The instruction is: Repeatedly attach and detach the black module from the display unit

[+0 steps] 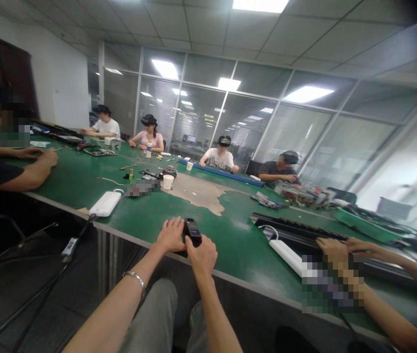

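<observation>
Both of my hands hold a small black handheld device (192,230) at the near edge of the green table (230,240). My left hand (170,234) grips its left side with fingers curled on top. My right hand (201,255) is closed around its lower right part, thumb on the device. A metal bracelet (135,278) sits on my left wrist. My knees show under the table edge.
A white power bank (105,203) with a cable lies to the left. A white power strip (285,252) and a long black tray (297,230) lie to the right, beside a co-worker's hands (335,247). A paper cup (168,182) stands mid-table. Several other people sit around the table.
</observation>
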Motion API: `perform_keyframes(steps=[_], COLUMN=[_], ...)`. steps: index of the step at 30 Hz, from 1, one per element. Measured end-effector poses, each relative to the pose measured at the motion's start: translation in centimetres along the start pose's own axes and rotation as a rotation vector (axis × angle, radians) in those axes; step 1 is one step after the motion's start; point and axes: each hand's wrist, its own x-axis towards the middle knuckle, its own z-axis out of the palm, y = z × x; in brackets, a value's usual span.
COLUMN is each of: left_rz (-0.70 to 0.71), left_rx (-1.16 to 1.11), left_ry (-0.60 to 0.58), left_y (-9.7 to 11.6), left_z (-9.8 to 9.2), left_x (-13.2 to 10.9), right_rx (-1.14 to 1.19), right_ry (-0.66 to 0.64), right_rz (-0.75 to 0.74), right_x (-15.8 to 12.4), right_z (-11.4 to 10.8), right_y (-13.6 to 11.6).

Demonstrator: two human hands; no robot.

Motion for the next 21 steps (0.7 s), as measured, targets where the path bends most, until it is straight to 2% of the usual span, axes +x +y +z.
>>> perform_keyframes(steps=[11,21], left_rz=[0.011,0.005], left_rx=[-0.034,-0.049], left_ry=[-0.013,-0.017], left_y=[0.0,0.1], left_z=[-0.2,-0.4], left_x=[-0.1,0.0], right_rx=[0.133,0.242], right_ry=[0.044,0.100], right_rz=[-0.017,-0.057], right_x=[0.7,2.2], right_z=[0.1,-1.6], right_y=[0.4,0.0])
